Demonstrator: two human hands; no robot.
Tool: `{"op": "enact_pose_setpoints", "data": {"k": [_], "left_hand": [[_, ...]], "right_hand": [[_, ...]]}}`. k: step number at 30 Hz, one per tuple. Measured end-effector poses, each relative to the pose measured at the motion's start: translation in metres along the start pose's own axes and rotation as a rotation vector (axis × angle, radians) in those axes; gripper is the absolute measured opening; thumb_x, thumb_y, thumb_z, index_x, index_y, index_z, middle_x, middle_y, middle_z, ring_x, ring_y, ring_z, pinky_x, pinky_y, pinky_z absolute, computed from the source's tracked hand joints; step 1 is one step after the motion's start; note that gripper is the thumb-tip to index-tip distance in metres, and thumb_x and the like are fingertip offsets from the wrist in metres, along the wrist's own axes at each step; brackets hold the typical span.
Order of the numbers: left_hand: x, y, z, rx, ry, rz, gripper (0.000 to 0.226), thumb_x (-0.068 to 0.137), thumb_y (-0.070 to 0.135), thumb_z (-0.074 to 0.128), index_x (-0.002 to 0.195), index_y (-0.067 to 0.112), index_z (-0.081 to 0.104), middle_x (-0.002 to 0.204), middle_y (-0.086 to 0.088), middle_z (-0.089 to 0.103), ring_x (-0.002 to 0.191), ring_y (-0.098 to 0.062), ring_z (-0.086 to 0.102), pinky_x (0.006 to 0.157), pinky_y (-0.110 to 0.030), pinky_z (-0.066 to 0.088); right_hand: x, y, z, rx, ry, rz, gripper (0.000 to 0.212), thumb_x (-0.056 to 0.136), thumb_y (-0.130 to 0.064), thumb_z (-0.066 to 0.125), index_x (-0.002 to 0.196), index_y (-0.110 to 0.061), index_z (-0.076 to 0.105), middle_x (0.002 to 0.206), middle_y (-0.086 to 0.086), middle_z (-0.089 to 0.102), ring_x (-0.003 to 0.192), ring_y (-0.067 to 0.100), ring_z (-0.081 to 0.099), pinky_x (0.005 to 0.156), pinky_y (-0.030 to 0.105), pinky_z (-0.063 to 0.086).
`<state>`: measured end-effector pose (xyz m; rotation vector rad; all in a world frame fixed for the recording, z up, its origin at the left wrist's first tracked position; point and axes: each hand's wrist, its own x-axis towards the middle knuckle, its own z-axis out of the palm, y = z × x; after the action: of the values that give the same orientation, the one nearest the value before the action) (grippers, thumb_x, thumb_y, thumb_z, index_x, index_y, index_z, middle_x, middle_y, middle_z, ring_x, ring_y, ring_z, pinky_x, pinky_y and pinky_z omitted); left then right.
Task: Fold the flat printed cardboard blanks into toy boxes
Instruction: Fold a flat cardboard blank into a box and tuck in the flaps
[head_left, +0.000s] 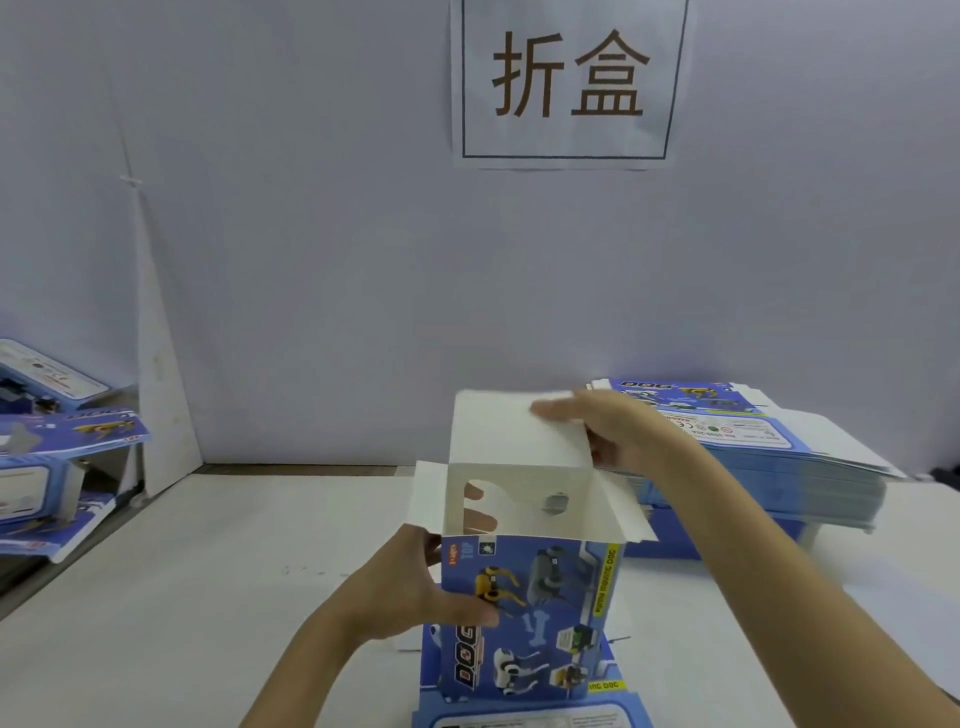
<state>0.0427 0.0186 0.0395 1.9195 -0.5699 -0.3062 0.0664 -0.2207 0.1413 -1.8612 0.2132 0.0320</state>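
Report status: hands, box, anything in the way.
Left hand grips box, upright. Right hand holds open top flap. Nothing blocking; blank stack sits right.

Blue printed box (524, 618) upright, top flaps open, flat blanks stack (753, 457) behind right

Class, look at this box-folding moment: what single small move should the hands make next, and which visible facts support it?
Probably fold the left side flap and right side flap inward first. The left hand grips the standing box; its top is open, both flaps splay outward, and the right hand holds the lid flap raised. Lowering the lid now would likely leave them outside.
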Motion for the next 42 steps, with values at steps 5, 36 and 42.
{"op": "enact_pose_setpoints", "data": {"k": [5,36,42], "left_hand": [[0.001,-0.003,0.002,0.002,0.016,-0.02,0.062,0.061,0.031,0.086,0.11,0.031,0.049,0.102,0.016,0.068,0.087,0.002,0.068,0.065,-0.016,0.055],[0.007,-0.009,0.006,-0.14,-0.012,0.108,0.081,0.055,0.034,0.088,0.121,0.035,0.043,0.108,0.015,0.067,0.1,-0.005,0.067,0.069,-0.019,0.055],[0.007,-0.008,0.007,-0.103,0.016,0.077,0.075,0.058,0.031,0.09,0.117,0.034,0.042,0.117,0.01,0.064,0.105,-0.015,0.065,0.079,-0.026,0.057]], "right_hand": [[0.019,0.036,0.003,-0.602,-0.211,0.261,0.061,0.048,-0.047,0.084,0.099,-0.019,0.064,0.085,0.001,0.066,0.057,0.007,0.065,0.043,0.016,0.046],[-0.029,-0.033,-0.01,-0.348,-0.252,-0.487,0.013,0.093,-0.026,0.06,0.092,-0.022,0.071,0.088,0.001,0.07,0.079,0.014,0.063,0.074,0.029,0.05],[-0.041,-0.062,-0.001,-0.613,-0.157,-0.497,0.014,0.091,-0.028,0.062,0.087,-0.022,0.074,0.093,0.001,0.072,0.085,0.018,0.063,0.082,0.032,0.047]]}}
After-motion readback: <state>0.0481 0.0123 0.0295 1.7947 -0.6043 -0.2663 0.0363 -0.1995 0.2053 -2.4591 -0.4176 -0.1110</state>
